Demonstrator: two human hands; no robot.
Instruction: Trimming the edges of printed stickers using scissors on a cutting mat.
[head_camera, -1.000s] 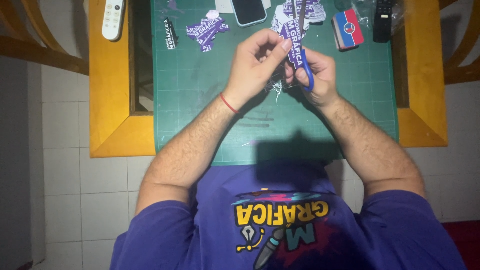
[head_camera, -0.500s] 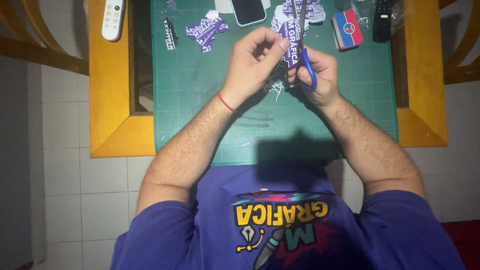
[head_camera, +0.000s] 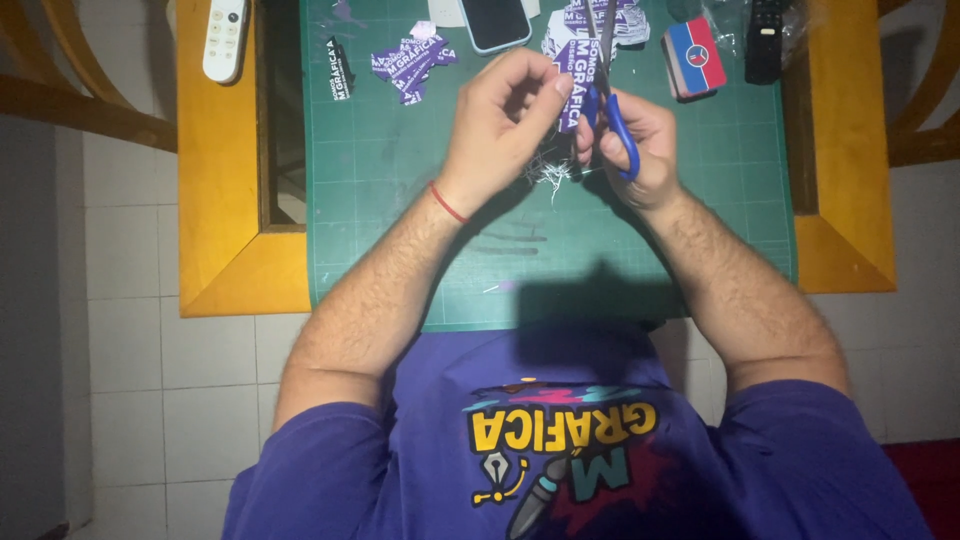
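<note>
My left hand (head_camera: 505, 120) pinches a small purple printed sticker (head_camera: 571, 108) between thumb and fingers, above the green cutting mat (head_camera: 400, 240). My right hand (head_camera: 640, 140) grips blue-handled scissors (head_camera: 615, 110), whose blades point away from me and meet the sticker's edge. Thin white paper trimmings (head_camera: 548, 172) lie on the mat right under my hands. A red string band circles my left wrist.
Cut purple stickers (head_camera: 410, 62) lie at the mat's far left, and more (head_camera: 600, 20) lie behind the scissors. Along the far edge sit a phone (head_camera: 495, 22), a red-and-blue card stack (head_camera: 697, 55) and a black remote (head_camera: 765, 40). A white remote (head_camera: 224, 38) rests on the yellow wooden table frame (head_camera: 215, 200).
The sticker has shifted a little in my left fingers as the scissors work along its edge. Both hands stay in nearly the same place.
</note>
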